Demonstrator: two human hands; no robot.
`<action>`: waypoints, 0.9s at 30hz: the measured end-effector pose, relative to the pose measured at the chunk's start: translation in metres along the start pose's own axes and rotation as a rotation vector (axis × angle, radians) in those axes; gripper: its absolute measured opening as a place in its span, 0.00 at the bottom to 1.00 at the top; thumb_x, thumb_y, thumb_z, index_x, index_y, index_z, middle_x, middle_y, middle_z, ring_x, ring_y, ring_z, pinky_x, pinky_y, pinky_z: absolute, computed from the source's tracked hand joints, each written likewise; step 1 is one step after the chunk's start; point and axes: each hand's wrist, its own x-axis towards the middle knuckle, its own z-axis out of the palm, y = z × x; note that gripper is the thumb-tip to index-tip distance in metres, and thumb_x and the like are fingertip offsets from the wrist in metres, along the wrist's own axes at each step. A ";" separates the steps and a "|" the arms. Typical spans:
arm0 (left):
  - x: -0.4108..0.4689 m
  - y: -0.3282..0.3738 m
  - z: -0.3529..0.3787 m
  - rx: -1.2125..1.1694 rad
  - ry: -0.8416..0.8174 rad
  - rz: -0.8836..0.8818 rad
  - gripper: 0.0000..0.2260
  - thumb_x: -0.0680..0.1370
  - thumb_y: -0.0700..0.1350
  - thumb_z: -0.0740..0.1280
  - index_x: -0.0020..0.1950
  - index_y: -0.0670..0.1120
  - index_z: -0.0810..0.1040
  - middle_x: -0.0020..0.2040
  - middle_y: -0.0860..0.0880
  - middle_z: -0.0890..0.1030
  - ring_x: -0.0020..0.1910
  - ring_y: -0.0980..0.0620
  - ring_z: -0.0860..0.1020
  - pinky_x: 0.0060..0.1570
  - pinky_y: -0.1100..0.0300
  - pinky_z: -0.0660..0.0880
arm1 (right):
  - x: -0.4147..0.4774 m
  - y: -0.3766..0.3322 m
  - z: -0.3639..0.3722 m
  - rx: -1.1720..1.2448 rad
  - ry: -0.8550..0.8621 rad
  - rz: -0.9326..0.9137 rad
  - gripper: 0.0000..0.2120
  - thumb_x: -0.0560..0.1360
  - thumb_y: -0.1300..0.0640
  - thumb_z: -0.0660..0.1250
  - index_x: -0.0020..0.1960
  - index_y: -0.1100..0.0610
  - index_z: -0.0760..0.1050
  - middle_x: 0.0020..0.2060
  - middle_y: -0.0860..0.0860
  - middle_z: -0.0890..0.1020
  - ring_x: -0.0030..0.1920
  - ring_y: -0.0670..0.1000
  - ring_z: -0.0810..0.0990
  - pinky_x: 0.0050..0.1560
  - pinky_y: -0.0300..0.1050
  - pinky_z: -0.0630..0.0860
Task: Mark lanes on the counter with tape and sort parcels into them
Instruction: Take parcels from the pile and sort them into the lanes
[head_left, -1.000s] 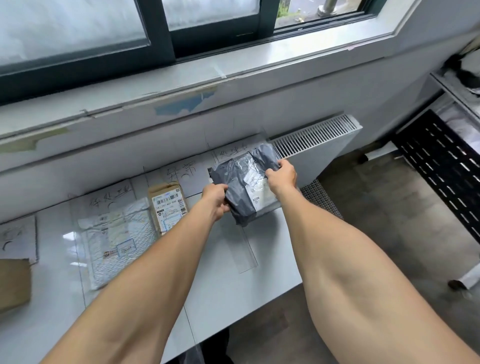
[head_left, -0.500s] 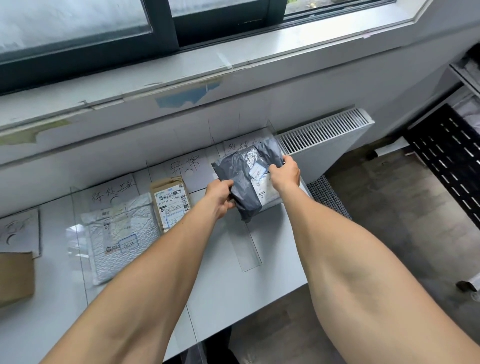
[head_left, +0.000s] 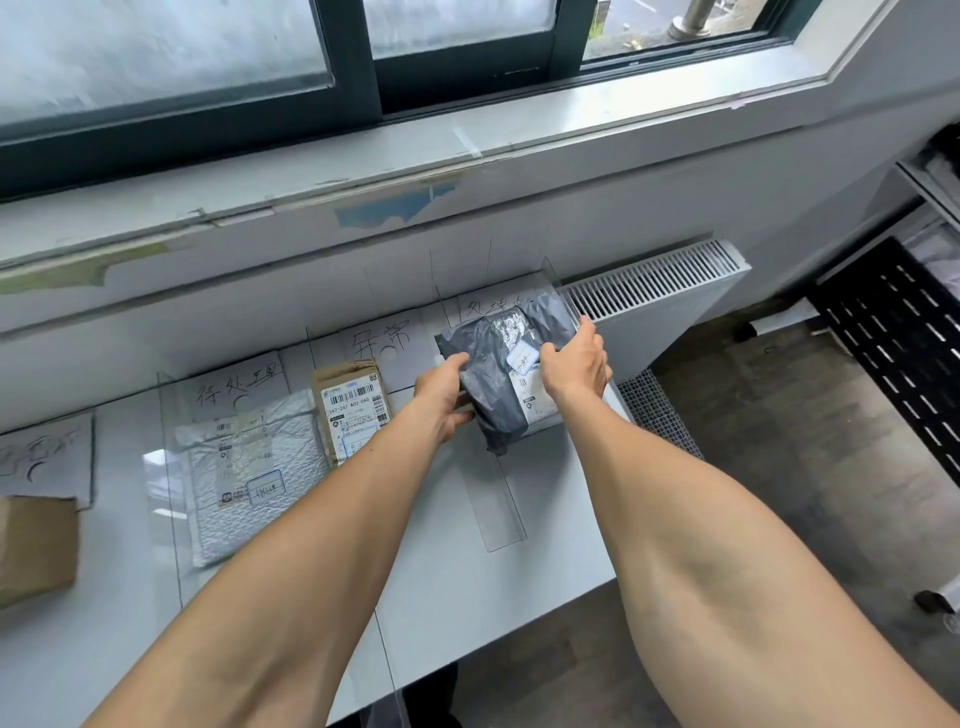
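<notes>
At the far right end of the white worktop (head_left: 467, 587), I see both hands on a dark grey plastic parcel (head_left: 498, 384), which sits in the rightmost lane, just below a handwritten paper sign (head_left: 493, 306) laid against the wall. My left hand (head_left: 441, 400) grips the parcel's left edge, fingers curled round it with the thumb on top; my right hand (head_left: 574, 366) is closed on the parcel's right side, its fingers wrapped over the edge and partly covering the white shipping label (head_left: 530, 395). The parcel lies between the two hands, tilted a little, and I cannot tell whether its underside is resting on the worktop or held just above it. A strip of clear tape (head_left: 498, 504) runs along the worktop from under the parcel toward me, and thin lines of tape mark the other lanes. In the lane to the left stands a second sign (head_left: 382, 340), with a brown parcel (head_left: 350, 410) bearing a barcode label near it, close to my left forearm. Further left, a white padded parcel (head_left: 249, 467) lies flat below a third sign (head_left: 239, 387). At the left edge I see another sheet of paper (head_left: 47, 457) and part of a cardboard box (head_left: 36, 545). A white radiator (head_left: 660, 296) stands just beyond the worktop's right end.
</notes>
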 end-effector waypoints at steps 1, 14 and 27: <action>-0.001 0.004 -0.004 0.013 0.032 0.018 0.07 0.78 0.49 0.66 0.47 0.46 0.75 0.44 0.46 0.81 0.44 0.48 0.80 0.46 0.51 0.77 | -0.003 -0.002 -0.001 -0.028 0.029 -0.020 0.31 0.77 0.54 0.62 0.78 0.56 0.56 0.71 0.57 0.69 0.70 0.58 0.68 0.72 0.56 0.60; -0.063 0.126 -0.122 0.775 0.290 0.623 0.23 0.79 0.56 0.63 0.71 0.47 0.70 0.66 0.45 0.76 0.64 0.45 0.74 0.60 0.56 0.68 | -0.076 -0.145 0.013 -0.205 -0.010 -0.530 0.26 0.79 0.48 0.59 0.74 0.58 0.64 0.69 0.56 0.71 0.71 0.57 0.65 0.72 0.52 0.58; -0.147 0.163 -0.360 0.971 0.536 0.627 0.24 0.80 0.55 0.61 0.74 0.46 0.67 0.70 0.44 0.72 0.68 0.42 0.71 0.66 0.46 0.69 | -0.245 -0.280 0.096 -0.331 -0.237 -0.906 0.26 0.82 0.44 0.56 0.76 0.55 0.63 0.72 0.54 0.69 0.73 0.55 0.64 0.73 0.53 0.60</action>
